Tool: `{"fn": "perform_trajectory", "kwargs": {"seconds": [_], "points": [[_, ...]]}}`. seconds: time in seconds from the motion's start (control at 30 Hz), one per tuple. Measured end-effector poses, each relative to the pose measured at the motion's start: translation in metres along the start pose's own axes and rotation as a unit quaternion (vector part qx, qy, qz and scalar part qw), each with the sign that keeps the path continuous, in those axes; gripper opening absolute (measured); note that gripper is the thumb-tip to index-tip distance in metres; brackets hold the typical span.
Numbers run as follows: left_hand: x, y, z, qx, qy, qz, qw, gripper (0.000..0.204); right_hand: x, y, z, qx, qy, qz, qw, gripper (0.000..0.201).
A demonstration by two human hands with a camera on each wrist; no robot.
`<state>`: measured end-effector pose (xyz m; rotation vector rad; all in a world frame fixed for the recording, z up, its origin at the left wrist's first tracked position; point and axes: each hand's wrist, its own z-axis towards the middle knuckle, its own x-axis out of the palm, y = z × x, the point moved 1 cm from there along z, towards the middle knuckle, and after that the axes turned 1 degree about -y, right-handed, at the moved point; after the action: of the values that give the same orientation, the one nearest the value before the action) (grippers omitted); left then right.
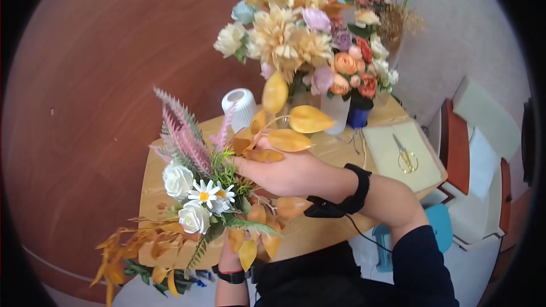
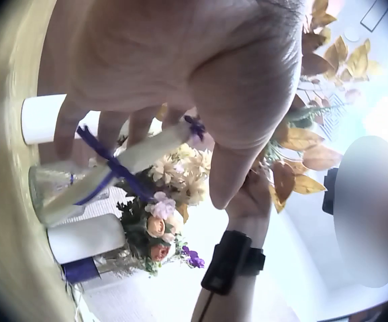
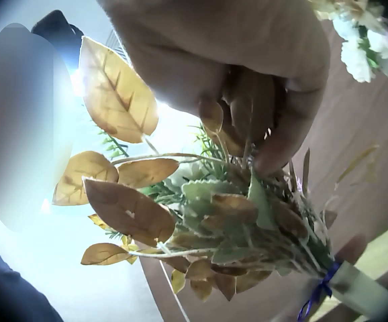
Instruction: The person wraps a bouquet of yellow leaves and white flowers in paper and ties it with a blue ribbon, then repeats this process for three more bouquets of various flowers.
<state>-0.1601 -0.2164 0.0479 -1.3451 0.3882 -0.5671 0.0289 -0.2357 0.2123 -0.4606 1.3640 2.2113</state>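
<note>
A mixed bouquet with white roses (image 1: 194, 217), daisies, pink plumes (image 1: 190, 145) and orange leaves tilts over the table. My left hand (image 1: 228, 258), mostly hidden under the flowers in the head view, grips its pale wrapped handle (image 2: 137, 157), tied with purple ribbon (image 2: 121, 169); the left hand (image 2: 187, 67) shows palm and thumb there. My right hand (image 1: 278, 170) reaches into the flowers' upper side. In the right wrist view the right hand (image 3: 248, 60) pinches a sprig among orange leaves (image 3: 130, 211), its fingertips close above the green foliage (image 3: 207, 198).
On the wooden table (image 1: 165, 176) stand a white ribbed vase (image 1: 239, 108), large flower arrangements (image 1: 290, 34) and a blue container (image 1: 359, 115). Gold-handled scissors (image 1: 406, 159) lie on a pale pad at the right. A chair (image 1: 483, 119) stands beyond; dark green leaves (image 1: 156, 277) lie below the table's edge.
</note>
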Motion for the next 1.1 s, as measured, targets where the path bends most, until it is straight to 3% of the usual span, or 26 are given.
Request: {"fn": "perform_trajectory", "kwargs": {"seconds": [0.1,0.17,0.2,0.27,0.33,0.47,0.57,0.67,0.77,0.9,1.1], "points": [[0.03,0.013,-0.018,-0.027,-0.097,-0.02,0.995,0.02,-0.011,0.007,-0.008,0.151,0.164,0.017,0.975,0.05],[0.035,0.019,-0.02,-0.103,-0.074,-0.225,0.966,0.024,-0.01,0.003,-0.01,0.072,0.217,-0.045,0.973,0.063],[0.04,0.019,-0.016,-0.106,-0.069,-0.196,0.972,0.026,-0.025,0.001,-0.019,0.19,0.29,0.042,0.937,0.067],[0.041,0.021,-0.016,-0.121,-0.073,-0.173,0.975,0.028,-0.035,-0.016,-0.049,-0.003,0.091,0.009,0.996,0.069],[0.034,0.024,-0.021,-0.161,-0.063,-0.179,0.969,0.03,-0.06,0.001,-0.082,-0.025,0.0,0.008,1.0,0.067],[0.028,0.04,-0.027,-0.209,-0.057,-0.152,0.964,0.031,-0.077,-0.007,-0.147,-0.103,0.077,0.204,0.97,0.046],[0.025,0.055,-0.031,-0.228,-0.046,-0.125,0.965,0.031,-0.063,-0.016,-0.163,-0.076,0.232,0.251,0.937,0.031],[0.027,0.06,-0.034,-0.248,-0.066,-0.117,0.959,0.031,-0.029,-0.029,-0.171,0.084,0.22,0.203,0.95,0.02],[0.028,0.062,-0.037,-0.225,-0.072,-0.118,0.965,0.03,0.005,-0.049,-0.187,0.126,0.128,0.17,0.969,0.015],[0.031,0.062,-0.039,-0.214,-0.075,-0.136,0.964,0.033,0.017,-0.057,-0.196,0.146,0.113,0.224,0.957,0.015],[0.034,0.058,-0.039,-0.221,-0.037,-0.134,0.965,0.05,0.075,-0.093,-0.204,0.184,0.047,0.114,0.975,0.022]]}}
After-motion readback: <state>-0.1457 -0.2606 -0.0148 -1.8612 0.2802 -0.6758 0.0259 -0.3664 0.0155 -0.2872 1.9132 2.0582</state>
